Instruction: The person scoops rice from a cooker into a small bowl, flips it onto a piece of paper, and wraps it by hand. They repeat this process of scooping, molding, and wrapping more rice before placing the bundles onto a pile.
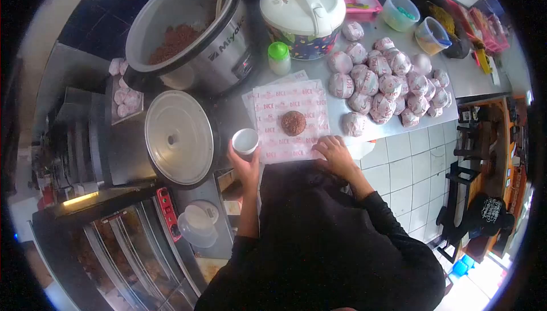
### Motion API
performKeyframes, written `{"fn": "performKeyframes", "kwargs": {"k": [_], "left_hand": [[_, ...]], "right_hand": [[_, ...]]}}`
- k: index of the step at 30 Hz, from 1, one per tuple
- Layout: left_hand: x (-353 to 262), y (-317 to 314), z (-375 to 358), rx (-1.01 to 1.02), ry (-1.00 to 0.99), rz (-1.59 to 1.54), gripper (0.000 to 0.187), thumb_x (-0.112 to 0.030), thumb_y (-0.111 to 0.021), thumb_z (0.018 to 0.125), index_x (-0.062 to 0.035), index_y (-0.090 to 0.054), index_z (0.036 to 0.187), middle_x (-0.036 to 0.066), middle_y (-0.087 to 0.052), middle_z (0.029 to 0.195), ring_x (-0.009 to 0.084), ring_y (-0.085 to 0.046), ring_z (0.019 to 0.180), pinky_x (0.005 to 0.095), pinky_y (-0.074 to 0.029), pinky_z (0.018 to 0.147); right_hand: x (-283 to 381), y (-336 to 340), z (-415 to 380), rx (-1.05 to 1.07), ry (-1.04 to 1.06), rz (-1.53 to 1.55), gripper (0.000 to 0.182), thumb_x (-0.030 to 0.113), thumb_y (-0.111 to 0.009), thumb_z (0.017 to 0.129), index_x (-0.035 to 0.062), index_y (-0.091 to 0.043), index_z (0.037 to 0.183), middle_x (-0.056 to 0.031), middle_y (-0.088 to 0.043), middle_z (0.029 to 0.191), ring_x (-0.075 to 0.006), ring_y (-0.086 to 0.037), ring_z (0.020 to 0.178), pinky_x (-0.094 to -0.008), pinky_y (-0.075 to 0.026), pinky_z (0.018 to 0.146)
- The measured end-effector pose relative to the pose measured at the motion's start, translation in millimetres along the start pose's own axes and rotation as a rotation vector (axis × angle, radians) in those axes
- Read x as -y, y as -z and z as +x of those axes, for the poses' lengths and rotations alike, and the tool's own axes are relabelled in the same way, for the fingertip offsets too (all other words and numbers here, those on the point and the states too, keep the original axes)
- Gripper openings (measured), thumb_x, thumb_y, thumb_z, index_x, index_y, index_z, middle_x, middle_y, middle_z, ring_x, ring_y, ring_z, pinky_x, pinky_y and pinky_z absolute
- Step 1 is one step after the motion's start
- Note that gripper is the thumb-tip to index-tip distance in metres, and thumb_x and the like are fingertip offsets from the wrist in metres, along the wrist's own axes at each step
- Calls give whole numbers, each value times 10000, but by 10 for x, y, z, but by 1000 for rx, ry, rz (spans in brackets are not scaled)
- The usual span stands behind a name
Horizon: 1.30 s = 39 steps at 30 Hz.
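Observation:
My left hand (246, 164) is wrapped round a small white cup (245, 140), just left of the paper. A stack of printed wrapping paper (273, 97) lies in front of me, and on it sits a round mound of brown rice (293, 123). The fingertips of my right hand (332, 152) rest at the paper's lower right corner; whether they pinch the sheet is too small to tell. Above the paper stands a green-capped shaker (279, 58).
A large cooker (219, 43) holding brown rice is at the upper left, its lid (179, 139) below. A patterned rice container (307, 17) stands beyond the shaker. Many wrapped bundles (364, 80) are piled at the right, near plastic tubs (400, 12). A glass-fronted case (131, 248) is lower left.

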<state>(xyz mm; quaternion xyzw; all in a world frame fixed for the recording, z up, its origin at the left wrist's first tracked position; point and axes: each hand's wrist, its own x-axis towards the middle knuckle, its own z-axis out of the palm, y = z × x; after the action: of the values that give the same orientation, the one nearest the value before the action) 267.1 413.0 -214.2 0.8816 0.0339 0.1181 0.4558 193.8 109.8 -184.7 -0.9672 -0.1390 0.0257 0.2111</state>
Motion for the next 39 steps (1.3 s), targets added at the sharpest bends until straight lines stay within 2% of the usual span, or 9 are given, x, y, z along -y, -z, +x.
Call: {"fn": "performKeyframes", "kwargs": {"k": [8,15,18,20,23,33,35,36,39], "left_hand": [[135,-33,-88,-107,-38,83,955,-284,-863,798,10,-308,1518,272,-447,1430,443,-451,1329,517,-376,1088],[14,36,-86,-93,-120,144,975,-318,-858,801,-1,-299,1535,294,-373,1489,456,-410,1362,524,-366,1104],[-47,50,-118,-91,-169,210,872,-224,-817,850,-34,-329,1548,287,-337,1513,435,-365,1399,518,-314,1152],[-79,56,-145,-76,-214,214,571,-205,-685,949,-46,-492,1462,294,-386,1478,445,-393,1385,521,-363,1115],[-182,102,-137,-43,-256,293,384,-116,-579,996,-51,-602,1374,279,-433,1446,431,-417,1369,530,-362,1116],[-473,187,12,-11,-344,282,371,-141,-637,960,-62,-635,1322,175,-606,1283,378,-548,1235,554,-367,1115],[-772,230,24,286,-525,132,458,-234,-682,944,-73,-595,1363,155,-607,1290,386,-503,1301,626,-262,1159],[-850,180,14,364,-546,173,576,-312,-781,857,-111,-597,1364,133,-633,1267,360,-504,1315,639,-211,1183],[-874,-19,-6,526,-633,355,625,-358,-804,823,-133,-598,1369,79,-645,1268,322,-508,1323,634,-174,1201]], "right_hand": [[-45,-12,-58,8,19,-7,441,246,-792,782,180,-627,1186,-63,-592,1233,-275,-532,1247,-459,-406,1058],[-72,-75,-54,-25,-4,23,257,258,-726,856,158,-678,1087,-60,-627,1192,-273,-554,1219,-440,-435,1033],[-92,-103,-48,-60,-2,42,207,259,-713,871,155,-695,1048,-55,-640,1171,-270,-566,1202,-438,-448,1018],[-93,-111,-43,-71,-1,57,192,259,-710,875,154,-700,1037,-51,-647,1160,-267,-573,1193,-436,-453,1011],[-85,-108,-30,-82,-5,39,164,254,-701,880,157,-708,1013,-40,-656,1139,-259,-587,1170,-422,-464,996],[-33,-16,34,-147,-71,94,140,217,-666,915,115,-657,1010,-67,-693,1034,-272,-651,1036,-427,-495,919],[-12,41,50,-157,-93,121,137,213,-662,922,111,-647,1011,-74,-697,1012,-283,-661,1007,-429,-501,900],[-13,65,60,-183,-72,137,129,211,-662,925,109,-644,1003,-77,-700,992,-289,-664,991,-430,-504,888],[15,161,73,-209,-50,153,118,205,-666,923,107,-644,984,-79,-705,963,-291,-668,968,-426,-505,875]]}}
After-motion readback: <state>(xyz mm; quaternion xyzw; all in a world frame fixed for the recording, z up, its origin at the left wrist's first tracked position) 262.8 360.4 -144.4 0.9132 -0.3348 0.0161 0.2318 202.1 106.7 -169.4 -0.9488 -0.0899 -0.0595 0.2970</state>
